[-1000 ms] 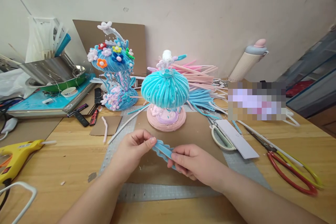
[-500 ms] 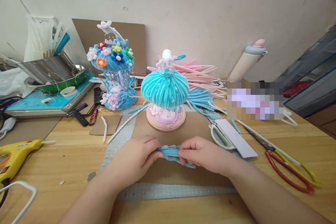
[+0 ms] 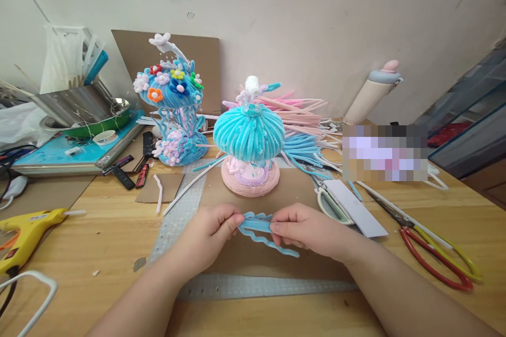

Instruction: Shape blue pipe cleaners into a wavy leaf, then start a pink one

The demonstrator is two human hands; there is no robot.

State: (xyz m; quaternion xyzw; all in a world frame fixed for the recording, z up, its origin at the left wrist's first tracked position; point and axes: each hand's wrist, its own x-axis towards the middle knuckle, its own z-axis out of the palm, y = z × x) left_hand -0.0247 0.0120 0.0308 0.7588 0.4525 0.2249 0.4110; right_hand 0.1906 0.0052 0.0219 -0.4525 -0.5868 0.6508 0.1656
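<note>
Several light-blue pipe cleaners (image 3: 256, 225) stretch between my two hands above a cardboard sheet. My left hand (image 3: 216, 226) is closed on their left ends, thumb against the fingers. On the other side my right hand (image 3: 294, 225) pinches them with thumb and fingers. One wavy strand hangs lower, its free end below my right hand. Just beyond stands a turquoise pipe-cleaner lamp shape (image 3: 249, 134) with a ribbed dome on a round pink base (image 3: 250, 183). A similar blue piece (image 3: 168, 89), covered in coloured flowers, stands farther left.
Brown cardboard (image 3: 245, 263) lies on a grey cutting mat (image 3: 269, 288). Scissors with red and yellow handles (image 3: 430, 258) and pale-handled scissors (image 3: 334, 209) lie right. A yellow glue gun (image 3: 33, 231) is left. Pink pipe cleaners (image 3: 304, 116) and a leaning bottle (image 3: 371, 92) are behind.
The lower wavy strand has dropped and now shows more of its length. My hands stay in nearly the same place, both still gripping the bundle.
</note>
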